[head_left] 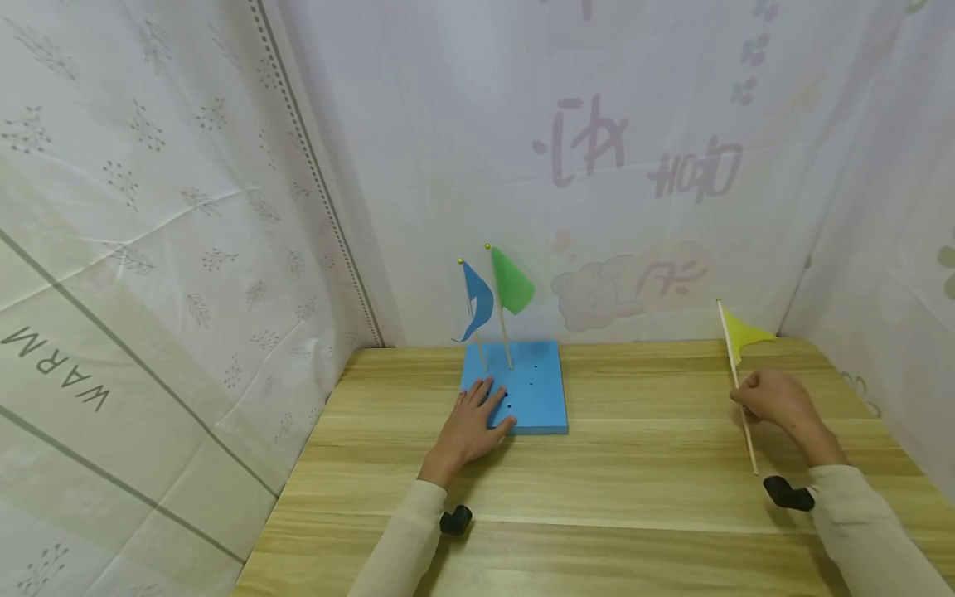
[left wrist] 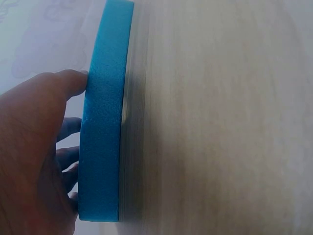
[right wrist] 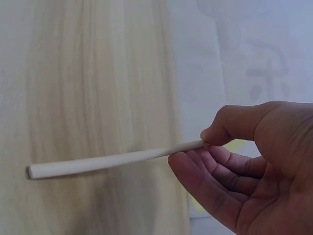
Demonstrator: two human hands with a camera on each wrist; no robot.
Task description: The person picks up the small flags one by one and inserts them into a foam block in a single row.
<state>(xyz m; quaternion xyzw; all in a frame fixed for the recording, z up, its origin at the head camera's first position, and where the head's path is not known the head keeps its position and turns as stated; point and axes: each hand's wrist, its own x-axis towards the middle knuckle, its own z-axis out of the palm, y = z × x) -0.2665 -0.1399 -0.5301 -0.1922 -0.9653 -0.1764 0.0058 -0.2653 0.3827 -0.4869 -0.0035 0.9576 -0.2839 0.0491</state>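
White printed sheeting enclosed a wood-grain table (head_left: 642, 497). Left hand (head_left: 472, 424) lay flat, fingers spread, pressing the blue foam block (head_left: 533, 390); the block looked light, soft and dentable, with holes in its top. A blue flag (head_left: 477, 303) and a green flag (head_left: 511, 282) stood upright in it. Well to the right, the right hand (head_left: 776, 402) pinched the yellow flag (head_left: 744, 333) mid-stick between thumb and fingers. The thin stick was judged light, stiff and snappable, best held low.

left hand (head_left: 472, 423) flat on foam block (head_left: 533, 390) | right hand (head_left: 776, 400) pinches yellow flag (head_left: 740, 352)
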